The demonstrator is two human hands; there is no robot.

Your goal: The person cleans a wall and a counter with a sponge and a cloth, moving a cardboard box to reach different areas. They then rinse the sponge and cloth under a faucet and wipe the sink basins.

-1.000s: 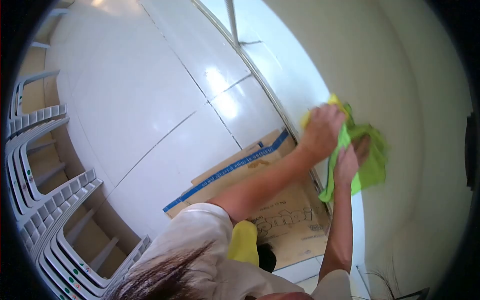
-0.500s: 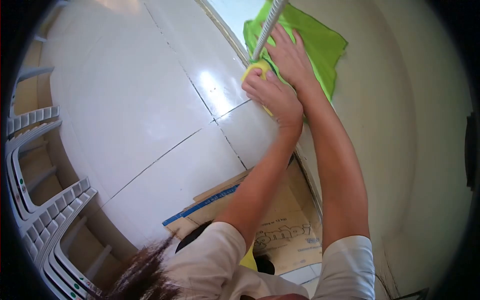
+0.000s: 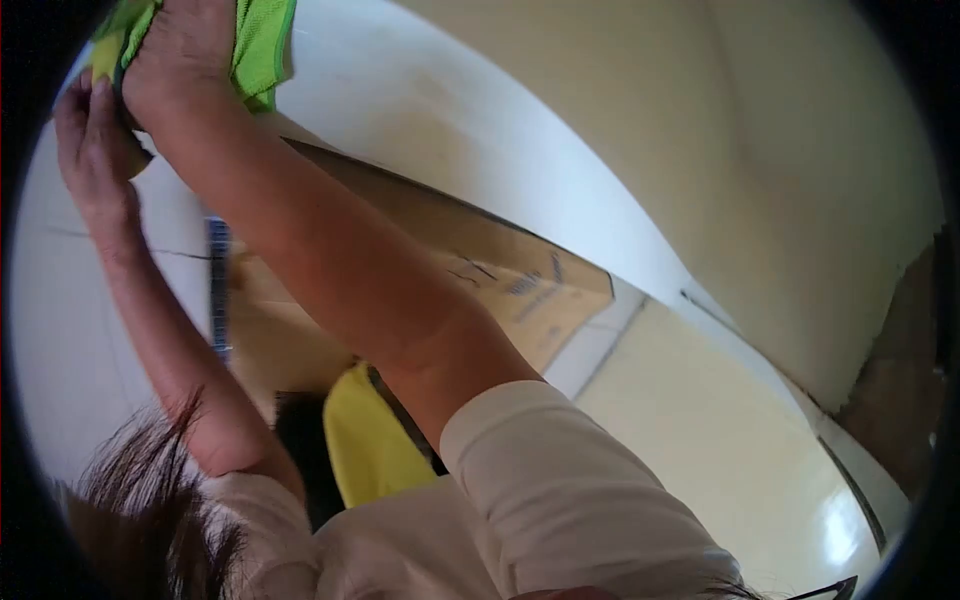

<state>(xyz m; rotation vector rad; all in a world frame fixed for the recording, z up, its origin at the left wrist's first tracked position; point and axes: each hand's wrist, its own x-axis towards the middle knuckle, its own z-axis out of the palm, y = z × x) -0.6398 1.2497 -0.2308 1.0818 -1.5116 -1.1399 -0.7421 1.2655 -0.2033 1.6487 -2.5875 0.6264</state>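
Near the top left corner, my left hand [image 3: 95, 150] has its fingers closed on a yellow object [image 3: 106, 57], perhaps a sponge. A dark edge shows beneath that hand. Just to the right, my right hand [image 3: 185, 50] lies against a bright green cloth [image 3: 262, 50], which hangs over a white ledge [image 3: 450, 110]. The fingers of my right hand are cut off by the frame edge, so their pose is hidden. Both hands are close together, with the cloth partly between them.
Flattened cardboard [image 3: 530, 280] with printing and a blue strip lies on the floor below my forearms. Something yellow [image 3: 370, 440] is by my lap beside a dark shape. A beige wall [image 3: 800, 200] rises at the right. Pale floor tiles [image 3: 690, 400] extend below the ledge.
The view has swung right, so my hands and the green cloth now appear at the upper left. The grey ribbed hose and the stacked grey plastic pieces have left the view.
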